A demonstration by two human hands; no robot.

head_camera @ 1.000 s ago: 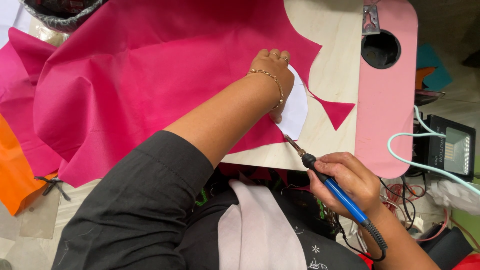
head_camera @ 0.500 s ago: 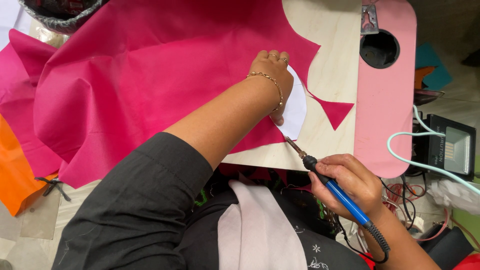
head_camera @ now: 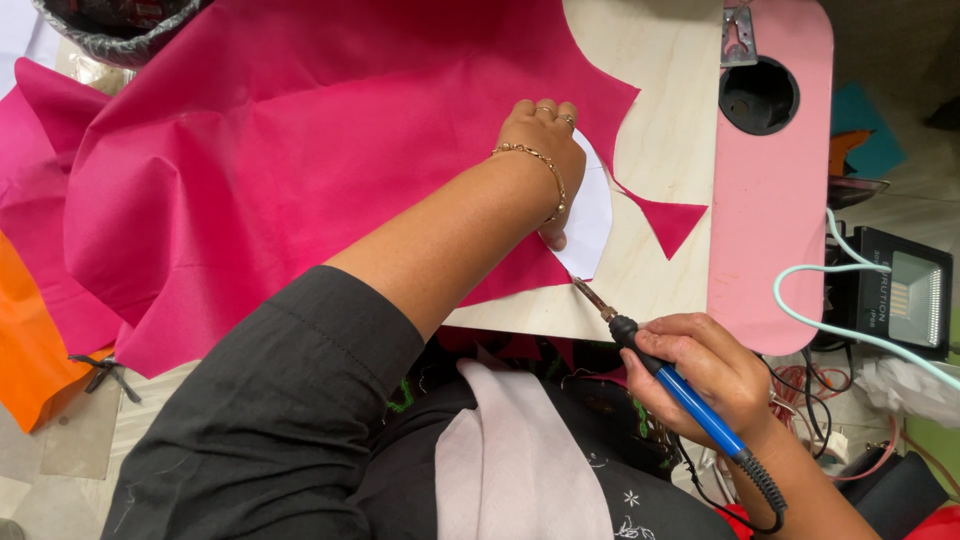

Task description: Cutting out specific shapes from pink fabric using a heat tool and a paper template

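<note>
Nothing has shifted: my left hand (head_camera: 545, 150) presses flat on pink fabric (head_camera: 300, 170); right hand (head_camera: 705, 375) stays clamped around the blue-handled hot tool (head_camera: 690, 395).

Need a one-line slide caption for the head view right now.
Left hand pins a white template on pink fabric while right hand guides a blue-handled hot cutting tool.

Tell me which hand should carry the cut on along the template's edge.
Right. The right hand holds the blue-handled hot cutting tool, its tip at the lower edge of the white template. The left hand is pressed flat on template and pink fabric, pinning them.
</note>
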